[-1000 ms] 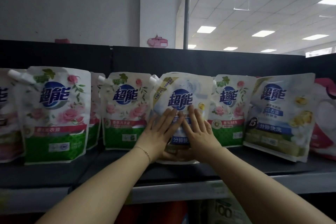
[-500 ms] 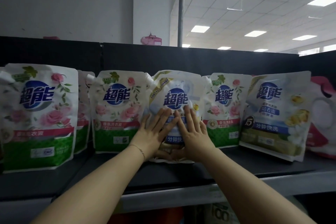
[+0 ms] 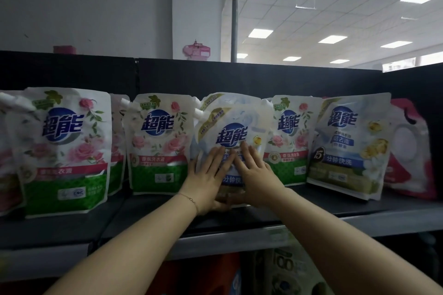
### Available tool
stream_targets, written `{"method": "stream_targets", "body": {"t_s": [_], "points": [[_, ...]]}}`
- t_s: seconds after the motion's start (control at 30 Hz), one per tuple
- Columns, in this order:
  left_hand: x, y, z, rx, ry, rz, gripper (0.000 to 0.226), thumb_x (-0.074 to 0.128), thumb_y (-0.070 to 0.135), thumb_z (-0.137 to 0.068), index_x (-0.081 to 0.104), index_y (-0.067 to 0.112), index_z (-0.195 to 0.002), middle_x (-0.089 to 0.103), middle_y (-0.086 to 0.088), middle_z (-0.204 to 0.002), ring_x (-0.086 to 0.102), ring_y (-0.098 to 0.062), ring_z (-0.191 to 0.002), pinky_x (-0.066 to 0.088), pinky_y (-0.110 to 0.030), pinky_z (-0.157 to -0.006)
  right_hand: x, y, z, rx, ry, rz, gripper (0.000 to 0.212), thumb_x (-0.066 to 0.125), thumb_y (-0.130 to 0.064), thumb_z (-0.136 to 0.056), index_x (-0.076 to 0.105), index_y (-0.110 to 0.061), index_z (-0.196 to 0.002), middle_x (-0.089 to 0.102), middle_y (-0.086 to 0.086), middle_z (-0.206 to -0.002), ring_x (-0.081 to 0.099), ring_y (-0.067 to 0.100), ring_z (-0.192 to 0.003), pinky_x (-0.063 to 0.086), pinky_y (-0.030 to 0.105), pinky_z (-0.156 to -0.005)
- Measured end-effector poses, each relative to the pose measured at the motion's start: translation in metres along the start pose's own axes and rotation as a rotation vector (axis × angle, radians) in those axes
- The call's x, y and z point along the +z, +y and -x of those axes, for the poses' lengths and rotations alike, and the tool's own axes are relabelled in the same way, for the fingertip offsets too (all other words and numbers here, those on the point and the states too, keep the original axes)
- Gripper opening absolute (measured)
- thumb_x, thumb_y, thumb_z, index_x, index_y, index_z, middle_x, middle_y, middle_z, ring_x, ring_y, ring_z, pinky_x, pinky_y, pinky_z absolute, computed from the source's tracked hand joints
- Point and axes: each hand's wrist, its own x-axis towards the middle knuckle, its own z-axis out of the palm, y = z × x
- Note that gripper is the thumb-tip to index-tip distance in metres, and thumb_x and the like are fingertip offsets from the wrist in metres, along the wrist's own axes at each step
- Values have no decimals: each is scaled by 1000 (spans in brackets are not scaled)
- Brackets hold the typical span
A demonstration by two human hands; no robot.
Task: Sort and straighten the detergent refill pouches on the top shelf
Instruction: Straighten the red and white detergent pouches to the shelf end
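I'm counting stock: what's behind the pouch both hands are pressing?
Behind the pressed pouch, the top edge of another pale pouch peeks out, against the black back panel. Its label and anything deeper are covered.

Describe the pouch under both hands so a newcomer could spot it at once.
On the dark top shelf stands a row of pouches. Mid-row, the left hand and right hand press the blue-and-yellow pouch. Its left neighbour and right neighbour show pink roses over green instead.
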Motion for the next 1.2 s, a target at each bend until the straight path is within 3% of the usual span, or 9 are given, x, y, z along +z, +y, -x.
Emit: {"method": "stream_targets", "body": {"t_s": [0.1, 0.17, 0.23, 0.33, 0.5, 0.7, 0.9, 1.07, 1.2], "points": [[-16, 0, 8, 61, 39, 152, 114, 51, 79, -74, -23, 34, -147, -21, 2, -158, -18, -21, -145, 6, -51, -117, -19, 14, 12, -73, 7, -26, 94, 60, -55, -86, 2, -27, -155, -11, 0, -161, -8, 22, -148, 18, 48, -118], [-26, -1, 10, 69, 181, 188, 93, 48, 76, -78, 10, 32, -150, 14, -1, -155, 15, -23, -142, 26, -48, -114, -31, 24, 23, -98, 110, -97, 70, 61, -49, -87, 33, -29, -148, 22, -4, -158, 24, 20, -142, 34, 42, -111], [-34, 1, 9, 82, 323, 203, 67, 52, 60, -82, 41, 22, -137, 42, -2, -138, 40, -23, -125, 40, -44, -102, -39, 34, 32, -74, 189, -123, 44, 60, -41, -89, 57, -24, -129, 49, -4, -137, 51, 22, -119, 47, 39, -95], [-41, 11, 1, 160, 435, 187, 43, 53, 40, -77, 57, 18, -114, 56, -1, -117, 54, -22, -106, 51, -41, -86, -47, 46, 43, 0, 160, -143, 27, 59, -39, -88, 67, -22, -108, 64, -1, -108, 62, 25, -95, 53, 39, -81], [-46, 41, -18, 259, 428, 164, 39, 42, 38, -76, 61, 17, -103, 59, -1, -108, 56, -21, -100, 53, -38, -80, -50, 76, 48, 41, 60, -59, 28, 60, -35, -89, 66, -18, -111, 66, 3, -107, 62, 23, -91, 54, 36, -79], [-52, 94, -45, 236, 239, 277, 25, 50, 26, -93, 53, 14, -115, 54, -2, -111, 53, -19, -98, 46, -31, -79, -44, 126, 37, 26, 84, -119, 20, 59, -29, -91, 66, -20, -108, 66, 2, -102, 57, 16, -81, 43, 25, -66], [-38, 137, -100, -319, -76, 628, 55, 51, 29, -96, 28, 5, -140, 51, -14, -127, 55, -26, -108, 49, -33, -88, -25, 163, 27, -27, 74, -213, 17, 60, -30, -90, 68, -18, -101, 67, 0, -95, 61, 16, -81, 52, 31, -74], [-27, 148, -134, -744, -140, 914, 78, 43, 14, -97, -13, 3, -150, 15, -18, -157, 45, -30, -129, 45, -34, -102, -7, 183, 13, -81, 61, -259, 19, 62, -31, -89, 69, -17, -100, 68, 0, -96, 63, 17, -84, 55, 36, -80], [-24, 150, -151, -911, 58, 1210, 67, 40, 4, -96, 3, 13, -152, 25, -14, -153, 65, -31, -93, 58, -35, -66, 1, 195, 4, -81, 38, -305, 20, 63, -29, -88, 67, -19, -104, 68, 0, -100, 62, 17, -87, 54, 34, -79]]}}
